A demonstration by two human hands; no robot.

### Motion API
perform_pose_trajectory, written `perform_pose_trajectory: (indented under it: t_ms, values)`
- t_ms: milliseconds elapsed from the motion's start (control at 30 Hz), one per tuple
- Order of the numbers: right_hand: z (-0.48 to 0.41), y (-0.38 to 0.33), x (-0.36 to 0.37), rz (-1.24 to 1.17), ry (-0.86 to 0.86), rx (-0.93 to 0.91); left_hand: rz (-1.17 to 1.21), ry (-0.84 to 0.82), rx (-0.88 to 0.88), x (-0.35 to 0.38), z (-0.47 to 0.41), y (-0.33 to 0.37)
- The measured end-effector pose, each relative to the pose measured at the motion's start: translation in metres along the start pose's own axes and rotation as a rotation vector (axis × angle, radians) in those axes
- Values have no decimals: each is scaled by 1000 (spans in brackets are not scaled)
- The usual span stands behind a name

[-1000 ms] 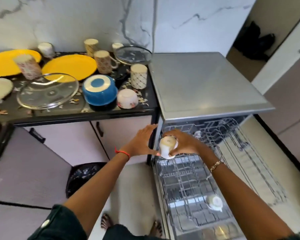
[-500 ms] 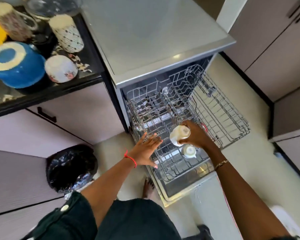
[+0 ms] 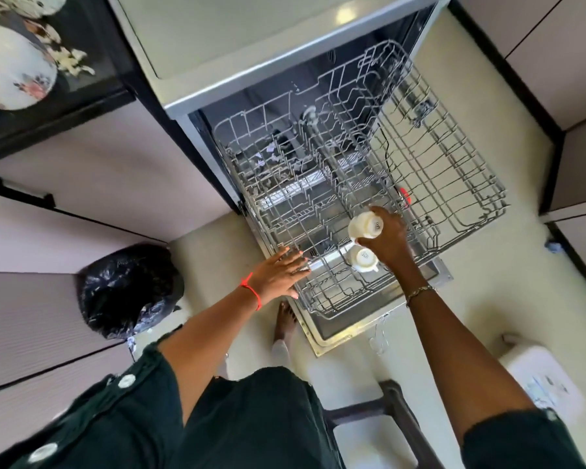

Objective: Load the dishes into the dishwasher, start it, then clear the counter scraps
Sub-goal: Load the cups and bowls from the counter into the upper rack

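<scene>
Step in hand: loading phase, cups.

R hand (image 3: 384, 240) has fingers + thumb curled round a small white cup (image 3: 365, 225). The cup is inverted, base up, and held just above the wire rack (image 3: 322, 299), near its front edge and right of centre. A second white cup (image 3: 364, 260) sits base-up in the rack, just beside and below the held one.

L hand (image 3: 279, 274) lies flat on the rack's front-left corner, fingers straight + spread, gripping nothing. Prob. steadying the rack.

The rack is drawn out over the open door (image 3: 349, 328) of the dishwasher (image 3: 244, 38). Another wire rack (image 3: 460, 170) juts out to the right; no dishes visible in it.

On the counter (image 3: 102, 72), near its front-right corner, are an inverted floral bowl (image 3: 11, 69) w/ scraps (image 3: 71, 60) beside it. Neither is dealt with yet.

Judgement: early in the task. Door is open, machine not started, counter not cleared.

Next move calls for lowering the cup mouth-down into a free slot next to the second cup, seated between tines w/o knocking its neighbour, then letting go. After that, back to the counter for more dishes.
</scene>
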State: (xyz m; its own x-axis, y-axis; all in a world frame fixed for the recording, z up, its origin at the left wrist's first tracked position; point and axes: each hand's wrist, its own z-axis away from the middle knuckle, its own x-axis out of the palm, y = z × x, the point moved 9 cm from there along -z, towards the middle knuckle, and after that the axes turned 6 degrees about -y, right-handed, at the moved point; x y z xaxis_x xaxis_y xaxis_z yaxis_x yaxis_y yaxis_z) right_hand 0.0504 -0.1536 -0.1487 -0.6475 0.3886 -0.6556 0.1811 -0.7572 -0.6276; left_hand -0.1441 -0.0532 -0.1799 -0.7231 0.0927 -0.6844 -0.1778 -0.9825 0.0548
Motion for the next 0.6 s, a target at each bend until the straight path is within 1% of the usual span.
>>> perform_pose_trajectory:
  t_ms: [100,233,367,600]
  values:
    - [-11,8,11,58,-36,32,-40,14,40,1,-8,-2]
    - [-18,9,23,102,-65,26,-48,51,87,-1,-13,-4]
    - [-22,9,35,130,-85,-4,-48,78,99,-3,-13,-5]
    - [-33,15,50,222,-141,10,-36,142,103,-6,-12,-4]
